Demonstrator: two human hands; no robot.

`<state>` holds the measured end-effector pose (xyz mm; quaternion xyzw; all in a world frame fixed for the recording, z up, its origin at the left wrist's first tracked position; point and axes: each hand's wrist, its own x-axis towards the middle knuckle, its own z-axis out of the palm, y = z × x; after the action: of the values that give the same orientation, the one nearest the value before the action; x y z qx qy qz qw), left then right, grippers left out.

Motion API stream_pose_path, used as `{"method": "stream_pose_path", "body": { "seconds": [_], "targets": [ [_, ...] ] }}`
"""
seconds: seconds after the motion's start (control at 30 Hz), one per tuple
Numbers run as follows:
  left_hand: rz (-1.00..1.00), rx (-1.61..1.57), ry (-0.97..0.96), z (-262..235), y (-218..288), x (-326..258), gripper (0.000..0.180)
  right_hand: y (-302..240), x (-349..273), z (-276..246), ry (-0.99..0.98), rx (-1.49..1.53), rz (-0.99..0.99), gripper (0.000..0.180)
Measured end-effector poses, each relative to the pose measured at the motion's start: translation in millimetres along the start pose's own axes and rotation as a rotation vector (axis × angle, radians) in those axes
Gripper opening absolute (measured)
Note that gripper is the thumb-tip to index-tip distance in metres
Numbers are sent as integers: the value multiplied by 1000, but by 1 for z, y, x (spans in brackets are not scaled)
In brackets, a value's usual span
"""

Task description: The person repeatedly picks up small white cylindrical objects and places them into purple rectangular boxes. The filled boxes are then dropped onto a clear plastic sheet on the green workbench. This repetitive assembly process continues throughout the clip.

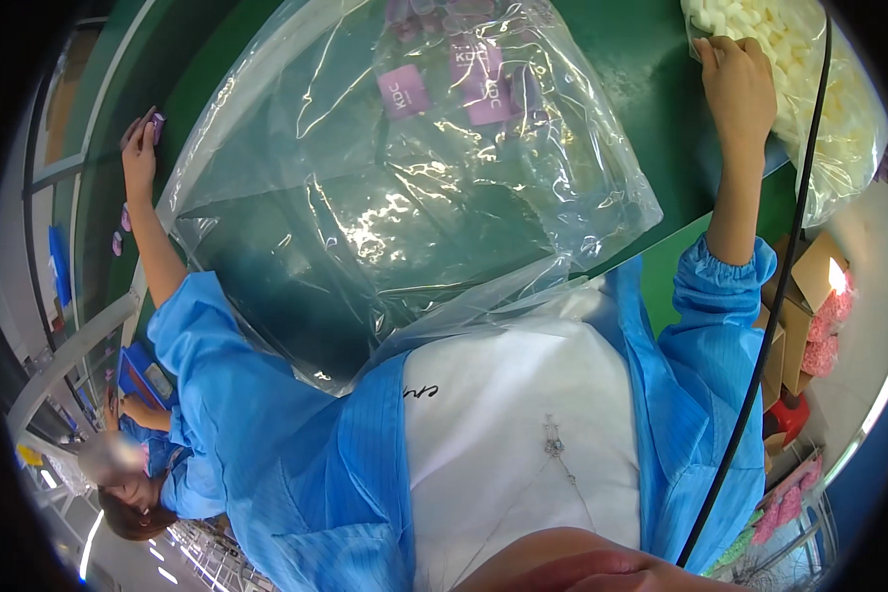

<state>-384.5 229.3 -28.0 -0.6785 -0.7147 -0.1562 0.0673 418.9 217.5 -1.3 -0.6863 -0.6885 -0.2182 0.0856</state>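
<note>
Small purple piece point(157, 125) sitting pinched in left hand point(139, 148) fingers, at far left of green tabletop point(651, 59). More purple pieces point(121, 229) lying just below the wrist. Right hand point(735, 84) resting flat, fingers spread, gripping nothing, on bag of white foam pieces point(839, 99). Large clear plastic bag point(395, 187) lying between both hands, long axis across.
</note>
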Motion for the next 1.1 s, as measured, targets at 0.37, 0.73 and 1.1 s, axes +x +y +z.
{"method": "stream_pose_path", "body": {
  "seconds": [0.37, 0.73, 1.1],
  "targets": [
    [125, -645, -166, -17, 395, -118, 33, 9, -2, -7, 138, 245, -144, 22],
    [785, -472, -167, -19, 428, -80, 43, -62, -57, -75, 200, 842, -218, 18],
    [571, -561, -348, -31, 426, -101, 37, -97, -114, -112, -54, 1590, -185, 27]
  ]
}}
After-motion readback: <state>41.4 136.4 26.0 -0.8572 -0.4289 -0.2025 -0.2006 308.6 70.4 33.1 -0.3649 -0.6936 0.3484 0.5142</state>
